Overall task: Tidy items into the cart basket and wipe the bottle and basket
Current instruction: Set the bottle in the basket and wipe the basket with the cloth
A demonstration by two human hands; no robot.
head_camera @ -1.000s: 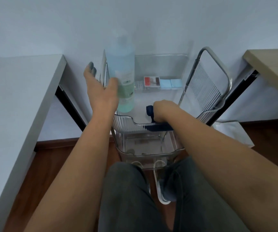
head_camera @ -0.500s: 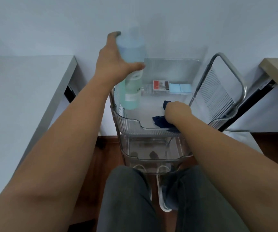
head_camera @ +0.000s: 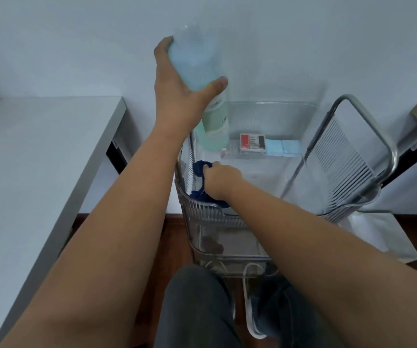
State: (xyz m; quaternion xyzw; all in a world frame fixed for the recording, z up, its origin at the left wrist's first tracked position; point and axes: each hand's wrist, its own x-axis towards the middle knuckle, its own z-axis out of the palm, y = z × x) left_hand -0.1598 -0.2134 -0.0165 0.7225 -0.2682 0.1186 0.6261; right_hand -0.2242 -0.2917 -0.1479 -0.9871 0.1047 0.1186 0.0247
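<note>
Bottle [head_camera: 202, 79] gripped by raised left hand [head_camera: 177, 91], right hand [head_camera: 221, 182] clutching cloth [head_camera: 199, 169]

The bottle [head_camera: 202, 71] is motion-blurred toward its top, so its cap cannot be made out; its label print is too smeared to read, and the left hand [head_camera: 177, 96] covers part of its near side. The dark blue cloth [head_camera: 200, 172] is largely concealed under the right hand [head_camera: 221, 180], and its extent cannot be judged. Print on the red and white box [head_camera: 252, 141] at the far end of the clear basket [head_camera: 212, 212] is too small to read. Contents of the lower tier [head_camera: 225, 242] show only as an indistinct dark patch. Both forearms and the legs are cut off by the near edge.
</note>
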